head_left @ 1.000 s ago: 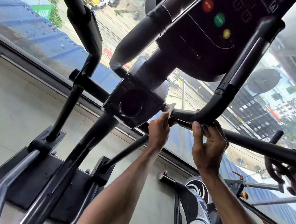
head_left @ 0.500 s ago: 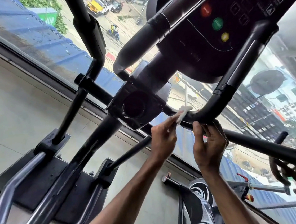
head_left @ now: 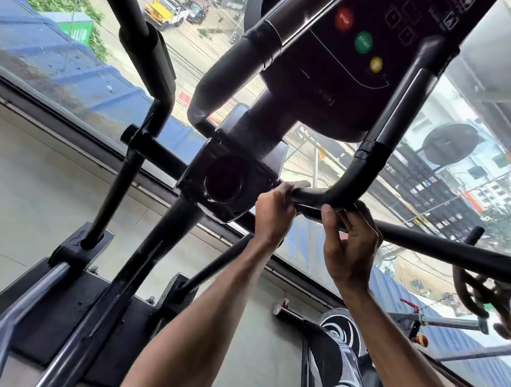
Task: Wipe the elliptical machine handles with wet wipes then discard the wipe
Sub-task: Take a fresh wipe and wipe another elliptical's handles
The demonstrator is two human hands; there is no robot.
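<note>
The elliptical's right fixed handle (head_left: 369, 160) is a black bar that curves down from the console (head_left: 389, 40) toward the centre post. My left hand (head_left: 276, 213) is closed around the handle's inner end beside the post housing (head_left: 228, 183), with the wet wipe pressed under its fingers and almost fully hidden. My right hand (head_left: 351, 246) grips the handle's lower bend from below, its fingers curled over the bar. The left fixed handle (head_left: 236, 67) is untouched.
A moving arm with a foam grip (head_left: 147, 51) stands at the upper left. A long black bar (head_left: 459, 248) crosses behind my right hand. Pedal rails (head_left: 19, 312) lie at the lower left. A large window (head_left: 58, 68) runs behind the machine, above a grey floor (head_left: 29, 190).
My left hand has slid inward along the handle toward the post and closed over the wipe, which showed white at the fingertips before. My right hand has kept its grip.
</note>
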